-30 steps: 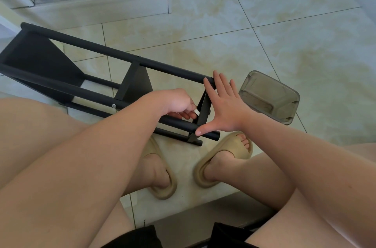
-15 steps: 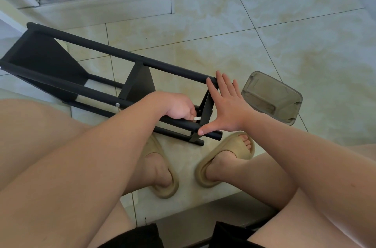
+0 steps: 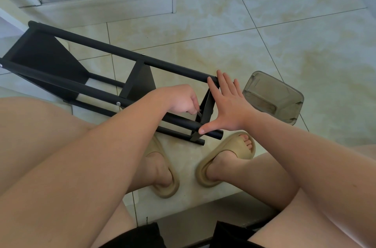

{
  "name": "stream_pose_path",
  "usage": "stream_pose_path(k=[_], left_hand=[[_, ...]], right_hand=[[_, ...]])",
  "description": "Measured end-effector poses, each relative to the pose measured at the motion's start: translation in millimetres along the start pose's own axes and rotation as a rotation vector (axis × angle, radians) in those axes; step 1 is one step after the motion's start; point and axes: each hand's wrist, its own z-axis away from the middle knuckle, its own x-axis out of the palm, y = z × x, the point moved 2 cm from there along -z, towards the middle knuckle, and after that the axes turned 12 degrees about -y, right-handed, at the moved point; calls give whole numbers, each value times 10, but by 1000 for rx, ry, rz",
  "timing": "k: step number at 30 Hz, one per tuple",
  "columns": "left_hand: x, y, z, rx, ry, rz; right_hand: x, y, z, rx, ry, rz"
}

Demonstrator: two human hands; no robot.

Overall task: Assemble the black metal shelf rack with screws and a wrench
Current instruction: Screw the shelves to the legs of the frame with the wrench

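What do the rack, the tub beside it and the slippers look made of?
Rack: matte black coated metal, probably; thin tubes, flat panels, silver screw heads. Tub: likely smoky translucent plastic; tinted, see-through, glossy moulded walls. Slippers: likely foam or rubber; thick, matte beige, moulded in one piece. The wrench that the left hand pinches is too small to judge.

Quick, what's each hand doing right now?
Left hand: curled, pinching a small metal tool at the rack.
Right hand: open, pressed flat against the rack's end.
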Motion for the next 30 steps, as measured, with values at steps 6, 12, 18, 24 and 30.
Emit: stream_pose_path(k=[6,12,18,24,30], left_hand=[[93,74,-10,-25,69,484],[151,149,-5,-79,133,520],[142,161,-4,-78,208,620],[129,196,3,-91,207,618],[136,190,-4,-131,163,546]], right_hand=[[-11,-9,6,2,-5,12],[-16,-10,11,-3,0,20],[-12,-14,9,-3,0,13],[-18,-21,10,-3,-2,7],[-5,-10,0,-4,4,13]])
